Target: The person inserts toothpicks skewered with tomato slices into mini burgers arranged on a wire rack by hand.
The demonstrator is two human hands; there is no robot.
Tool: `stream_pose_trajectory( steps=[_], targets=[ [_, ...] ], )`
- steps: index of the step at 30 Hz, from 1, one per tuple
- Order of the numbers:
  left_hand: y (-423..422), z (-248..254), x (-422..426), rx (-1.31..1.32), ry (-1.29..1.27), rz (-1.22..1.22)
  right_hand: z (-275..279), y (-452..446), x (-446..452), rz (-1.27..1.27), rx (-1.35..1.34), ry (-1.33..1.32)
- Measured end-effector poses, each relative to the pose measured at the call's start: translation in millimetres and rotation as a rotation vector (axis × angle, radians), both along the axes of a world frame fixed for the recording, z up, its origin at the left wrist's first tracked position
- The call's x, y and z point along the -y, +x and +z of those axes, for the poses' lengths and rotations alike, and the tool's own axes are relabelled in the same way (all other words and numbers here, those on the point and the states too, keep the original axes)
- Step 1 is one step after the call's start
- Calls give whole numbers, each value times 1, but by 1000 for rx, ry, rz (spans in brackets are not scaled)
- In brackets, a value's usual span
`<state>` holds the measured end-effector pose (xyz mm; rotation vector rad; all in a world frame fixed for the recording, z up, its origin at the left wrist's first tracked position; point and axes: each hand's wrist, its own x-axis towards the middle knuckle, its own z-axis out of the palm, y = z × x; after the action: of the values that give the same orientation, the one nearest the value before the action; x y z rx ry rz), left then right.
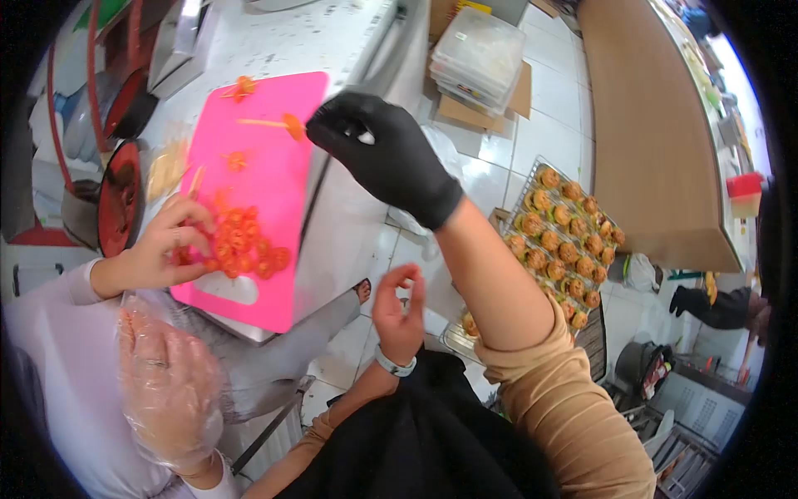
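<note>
My right hand (386, 150), in a black glove, pinches the end of a thin wooden stick (262, 123) with an orange-red piece (293, 126) on it. It is over the upper right edge of a pink cutting board (287, 183). Sliced red tomatoes (239, 237) are heaped on the board's lower part, with smaller pieces (243, 87) higher up. My left hand (399, 312), bare and with a band at the wrist, hangs to the right of the board, loosely curled, fingers apart and holding nothing.
At the left, a co-worker's bare hand (179, 241) touches the tomatoes; their other hand (170, 382) wears a clear plastic glove. A wire rack (536, 179) of browned round pieces stands right of my right forearm. Stacked plastic containers (478, 54) and another person's black-gloved hand (690, 301) are farther off.
</note>
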<state>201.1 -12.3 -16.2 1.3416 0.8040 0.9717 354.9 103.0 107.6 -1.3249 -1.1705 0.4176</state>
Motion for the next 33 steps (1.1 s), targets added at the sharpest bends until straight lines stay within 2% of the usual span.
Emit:
stream_pose_trajectory(
  steps=[2,5,8,12,15,19,20,24,25,27,28,31,32,33],
  targets=[
    [19,37,-3,253,-138,89,-11,12,58,-11,-102,-60],
    [51,63,4,386,-247,81,-28,26,148,-61,-120,-230],
    [75,46,38,318,-288,-171,-46,38,228,-120,-158,-300],
    [102,17,111,286,-522,-427,-75,48,331,-345,-191,-377],
    [123,8,170,132,-619,-530,-111,39,397,-572,-512,-272],
    [147,-16,245,-108,-511,-753,-147,23,478,-768,-1050,-46],
    [150,-28,262,-126,-491,-815,-161,19,501,-779,-1065,-94],
    [166,-72,312,-292,-503,-1061,-206,10,566,-1002,-1132,-13],
    [171,-89,321,-319,-351,-1076,-212,13,580,-1067,-1133,-38],
    [181,-120,333,-361,-46,-1097,-231,21,607,-1164,-969,-183],
    [191,-122,331,-466,204,-1136,-241,26,615,-1230,-874,-210],
    [211,-147,341,-531,869,-1056,-272,36,634,-1367,-528,-418],
    [217,-157,343,-557,813,-1106,-272,41,636,-1366,-450,-476],
    [220,-165,345,-584,866,-1123,-272,44,636,-1361,-374,-533]
  ],
)
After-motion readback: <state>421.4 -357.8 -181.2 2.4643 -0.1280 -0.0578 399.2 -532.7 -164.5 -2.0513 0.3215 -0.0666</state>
